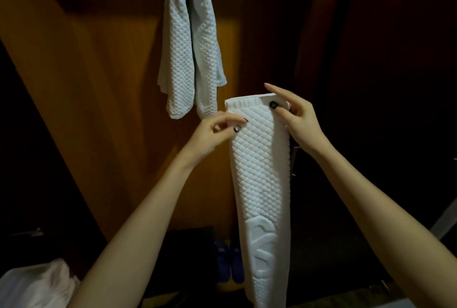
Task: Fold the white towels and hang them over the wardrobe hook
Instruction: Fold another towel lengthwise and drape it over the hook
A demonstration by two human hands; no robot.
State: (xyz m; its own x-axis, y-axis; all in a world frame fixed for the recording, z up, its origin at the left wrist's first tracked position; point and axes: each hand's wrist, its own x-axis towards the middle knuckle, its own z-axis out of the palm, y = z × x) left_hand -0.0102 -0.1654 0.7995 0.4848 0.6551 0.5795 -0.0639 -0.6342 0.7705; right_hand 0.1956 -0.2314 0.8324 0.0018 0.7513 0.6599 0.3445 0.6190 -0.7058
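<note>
Pinching the upper left edge of a long folded white towel (259, 171) with left hand (217, 129); gripping its top right corner with thumb of right hand (300, 119), forefinger straight. Farther back, draped high against the wardrobe panel (111, 85): second white towel (190, 55)

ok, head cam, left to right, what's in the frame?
White fabric heap → left hand → folded towel → right hand. The hung towel overlaps the left hand's span, so it is left unranked.
</note>
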